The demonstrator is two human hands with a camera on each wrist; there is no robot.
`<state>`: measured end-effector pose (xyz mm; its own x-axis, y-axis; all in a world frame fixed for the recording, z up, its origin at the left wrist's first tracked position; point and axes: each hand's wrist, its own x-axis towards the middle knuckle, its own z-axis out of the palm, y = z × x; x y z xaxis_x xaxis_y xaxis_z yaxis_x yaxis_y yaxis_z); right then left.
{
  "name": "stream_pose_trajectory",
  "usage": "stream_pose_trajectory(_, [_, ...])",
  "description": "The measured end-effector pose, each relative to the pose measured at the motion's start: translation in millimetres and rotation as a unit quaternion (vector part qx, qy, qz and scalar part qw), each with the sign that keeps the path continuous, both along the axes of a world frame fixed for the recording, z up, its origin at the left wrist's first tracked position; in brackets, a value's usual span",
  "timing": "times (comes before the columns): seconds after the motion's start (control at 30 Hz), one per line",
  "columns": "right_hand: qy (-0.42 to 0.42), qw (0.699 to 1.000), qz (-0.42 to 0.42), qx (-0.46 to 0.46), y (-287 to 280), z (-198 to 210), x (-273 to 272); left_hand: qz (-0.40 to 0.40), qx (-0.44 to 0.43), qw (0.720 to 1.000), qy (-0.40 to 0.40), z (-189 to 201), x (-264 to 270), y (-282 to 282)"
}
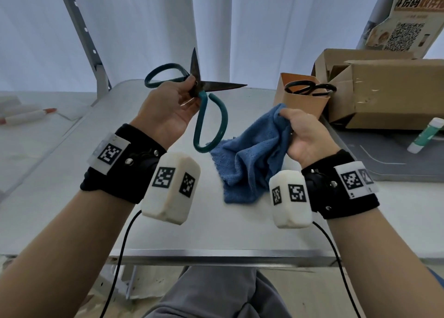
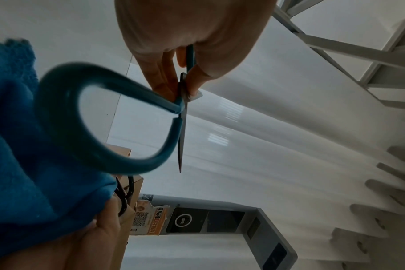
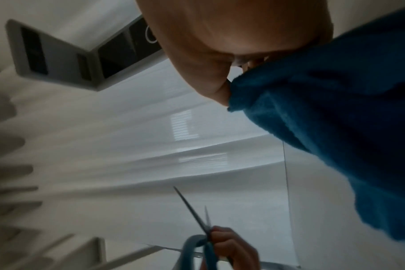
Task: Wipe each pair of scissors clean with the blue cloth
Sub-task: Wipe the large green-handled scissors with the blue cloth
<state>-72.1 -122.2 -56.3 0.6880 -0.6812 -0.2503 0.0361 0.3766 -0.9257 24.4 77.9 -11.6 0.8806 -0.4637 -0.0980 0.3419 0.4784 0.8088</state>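
My left hand (image 1: 189, 89) pinches a pair of teal-handled scissors (image 1: 209, 118) at the pivot, held up above the table. Its dark blades are spread wide, one pointing up, one pointing right. The left wrist view shows the same scissors (image 2: 86, 117) with a big handle loop close to the camera. My right hand (image 1: 292, 123) grips a bunched blue cloth (image 1: 254, 161), which hangs down with its lower part on the white table (image 1: 168, 228). A second pair with black handles (image 1: 310, 89) stands in a tan paper holder (image 1: 302, 103).
Open cardboard boxes (image 1: 384, 91) stand at the back right behind the holder. A white and green tube (image 1: 426, 135) lies on a grey mat (image 1: 384, 159) to the right. White rolls (image 1: 26, 115) lie on the surface at far left. A metal frame post (image 1: 84, 34) rises at back left.
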Motion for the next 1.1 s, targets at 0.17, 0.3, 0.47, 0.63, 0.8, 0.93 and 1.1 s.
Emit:
stream_pose_trajectory(0.17, [0.034,0.987,-0.07,-0.138,-5,-6,10,-0.003,0.002,1.0,0.014,-3,3,5])
stream_pose_trajectory(0.3, [0.046,0.945,-0.147,-0.288,0,9,13,0.001,0.013,1.0,0.01,-5,5,9])
stream_pose_trajectory(0.47, [0.097,0.899,0.084,-0.419,24,31,29,0.016,0.016,1.0,0.012,-6,7,15])
stream_pose_trajectory(0.63, [0.233,0.781,0.343,-0.467,52,14,61,0.026,0.034,0.999,0.007,-7,6,23])
stream_pose_trajectory(0.8, [0.287,0.721,0.383,-0.501,54,-3,73,0.027,0.09,0.995,-0.027,-11,8,31])
stream_pose_trajectory(0.93, [0.273,0.728,0.363,-0.513,46,-1,72,0.025,0.114,0.992,-0.05,-11,6,30])
stream_pose_trajectory(1.1, [0.046,0.891,0.105,-0.438,35,15,67,0.041,0.133,0.986,-0.088,-10,4,26])
